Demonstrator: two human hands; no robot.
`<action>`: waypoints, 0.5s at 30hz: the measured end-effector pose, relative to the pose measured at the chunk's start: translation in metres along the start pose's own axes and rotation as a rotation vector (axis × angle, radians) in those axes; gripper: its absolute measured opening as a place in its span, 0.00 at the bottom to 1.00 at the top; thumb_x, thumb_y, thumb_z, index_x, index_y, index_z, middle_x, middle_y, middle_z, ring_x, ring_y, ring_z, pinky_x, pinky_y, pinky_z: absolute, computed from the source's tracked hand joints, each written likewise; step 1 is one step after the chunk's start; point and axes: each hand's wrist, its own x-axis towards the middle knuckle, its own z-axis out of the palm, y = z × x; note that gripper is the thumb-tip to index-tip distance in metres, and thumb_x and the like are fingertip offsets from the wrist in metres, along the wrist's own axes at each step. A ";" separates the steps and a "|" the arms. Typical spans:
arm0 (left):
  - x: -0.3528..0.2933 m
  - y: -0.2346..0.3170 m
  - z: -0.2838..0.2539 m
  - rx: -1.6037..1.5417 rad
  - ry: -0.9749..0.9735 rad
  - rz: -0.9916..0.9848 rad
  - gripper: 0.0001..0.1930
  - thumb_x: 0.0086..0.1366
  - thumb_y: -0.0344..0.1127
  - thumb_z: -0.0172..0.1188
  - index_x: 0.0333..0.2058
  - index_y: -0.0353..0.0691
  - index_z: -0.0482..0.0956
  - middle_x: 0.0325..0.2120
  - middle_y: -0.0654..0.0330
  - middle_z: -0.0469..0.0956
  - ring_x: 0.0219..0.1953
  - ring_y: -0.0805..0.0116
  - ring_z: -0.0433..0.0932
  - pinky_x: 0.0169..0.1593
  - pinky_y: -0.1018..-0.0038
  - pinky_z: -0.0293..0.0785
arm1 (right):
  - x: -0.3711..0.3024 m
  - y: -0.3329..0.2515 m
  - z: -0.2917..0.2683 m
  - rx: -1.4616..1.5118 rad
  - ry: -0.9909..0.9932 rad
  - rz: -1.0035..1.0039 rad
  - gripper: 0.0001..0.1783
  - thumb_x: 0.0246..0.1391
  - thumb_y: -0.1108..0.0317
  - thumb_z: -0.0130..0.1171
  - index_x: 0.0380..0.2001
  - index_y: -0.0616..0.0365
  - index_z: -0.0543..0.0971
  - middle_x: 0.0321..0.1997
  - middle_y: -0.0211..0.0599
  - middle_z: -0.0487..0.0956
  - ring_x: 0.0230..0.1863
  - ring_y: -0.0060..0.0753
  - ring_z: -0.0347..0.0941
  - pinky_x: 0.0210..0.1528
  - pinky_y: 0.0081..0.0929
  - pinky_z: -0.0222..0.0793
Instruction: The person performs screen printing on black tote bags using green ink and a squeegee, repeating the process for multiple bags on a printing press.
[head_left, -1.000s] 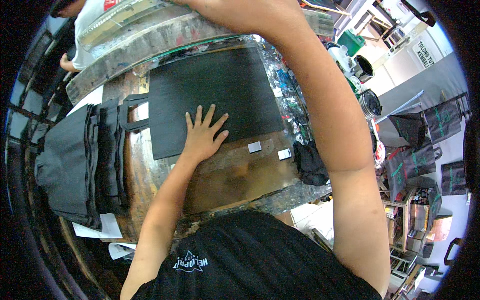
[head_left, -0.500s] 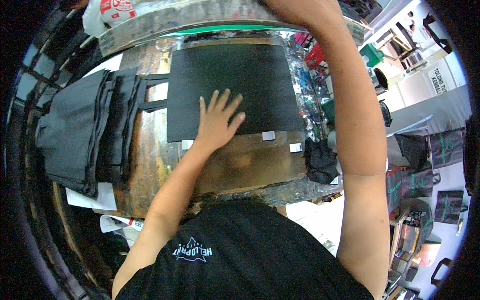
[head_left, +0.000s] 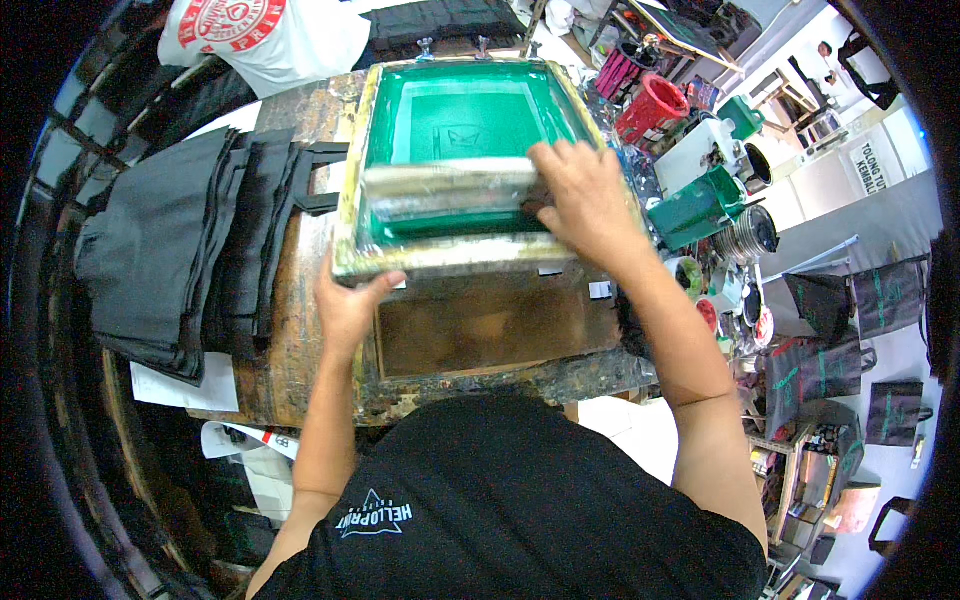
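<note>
A screen printing frame, its mesh green with a faint design in the middle, lies lowered over the table. My right hand is closed round the right end of a squeegee, a wide pale bar slightly blurred, which crosses the near part of the mesh. At the near left corner of the frame, my left hand grips the rim, thumb toward the front edge. The black bag beneath is hidden by the frame; black handles show at its left side.
Stacked black bags cover the table's left side. Small white tabs mark the board in front of the frame. On the right stand a red bucket, a green container and several tins. A white plastic bag hangs far left.
The frame, raised before, has come down over the black bag. My left hand moved from the bag's surface to the frame's corner. My right hand came nearer and now holds the squeegee.
</note>
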 end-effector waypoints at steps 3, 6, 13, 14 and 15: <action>-0.022 -0.046 0.001 0.383 0.044 0.072 0.50 0.44 0.48 0.87 0.63 0.31 0.74 0.43 0.54 0.86 0.46 0.64 0.83 0.55 0.65 0.74 | -0.013 0.006 0.041 0.079 -0.050 0.048 0.34 0.43 0.63 0.77 0.54 0.49 0.73 0.46 0.39 0.77 0.55 0.48 0.73 0.53 0.49 0.61; -0.028 -0.070 0.001 0.732 0.119 0.269 0.58 0.40 0.57 0.86 0.67 0.31 0.71 0.44 0.52 0.86 0.47 0.58 0.81 0.57 0.62 0.66 | -0.005 0.017 0.035 0.097 -0.138 0.122 0.35 0.44 0.60 0.78 0.55 0.51 0.73 0.46 0.41 0.78 0.54 0.50 0.75 0.51 0.49 0.63; -0.028 -0.069 -0.002 0.709 0.110 0.253 0.62 0.39 0.59 0.85 0.69 0.32 0.68 0.47 0.52 0.85 0.45 0.55 0.77 0.55 0.62 0.63 | -0.018 0.008 0.023 0.133 -0.166 0.023 0.36 0.44 0.58 0.78 0.55 0.54 0.72 0.45 0.41 0.77 0.52 0.51 0.74 0.49 0.50 0.63; -0.028 -0.068 -0.001 0.702 0.106 0.230 0.62 0.38 0.59 0.86 0.69 0.32 0.68 0.47 0.52 0.85 0.45 0.55 0.77 0.55 0.62 0.64 | -0.023 0.002 0.032 0.135 -0.213 0.039 0.36 0.44 0.58 0.78 0.54 0.52 0.72 0.45 0.40 0.77 0.52 0.49 0.74 0.49 0.49 0.62; -0.026 -0.072 -0.003 0.688 0.096 0.240 0.62 0.37 0.57 0.86 0.69 0.32 0.68 0.47 0.51 0.84 0.43 0.54 0.76 0.52 0.62 0.66 | -0.027 -0.010 0.038 0.102 -0.204 0.037 0.36 0.43 0.58 0.79 0.54 0.51 0.72 0.45 0.40 0.76 0.52 0.48 0.73 0.50 0.48 0.61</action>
